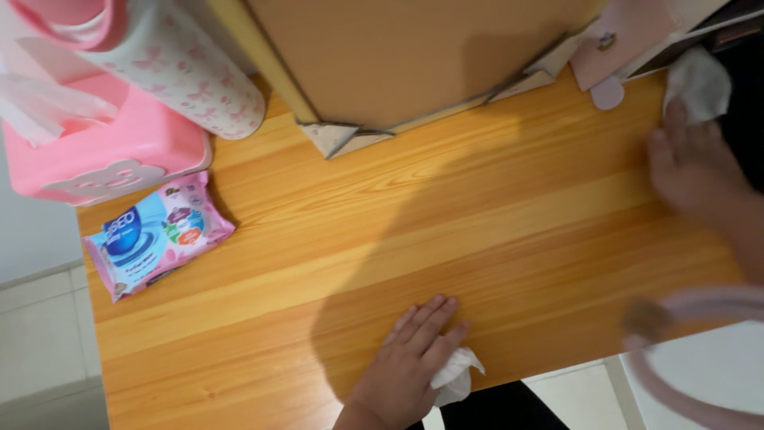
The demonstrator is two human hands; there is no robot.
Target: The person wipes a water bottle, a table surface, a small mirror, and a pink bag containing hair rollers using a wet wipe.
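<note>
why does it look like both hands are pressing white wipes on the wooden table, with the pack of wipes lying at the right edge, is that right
Not quite: the head view shows the pack of wipes at the left edge, below the pink tissue box. The left hand and right hand do each press a white wipe on the wooden table.

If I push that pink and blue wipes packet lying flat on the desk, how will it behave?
The wipes packet looks like a soft, glossy pouch, so it would probably slide easily on the smooth wooden desk. Lying flat, it seems unlikely to roll or tip. It would likely flex if lifted.

Wooden table (493, 231), wipes packet (159, 233), pink box (103, 151)
</note>
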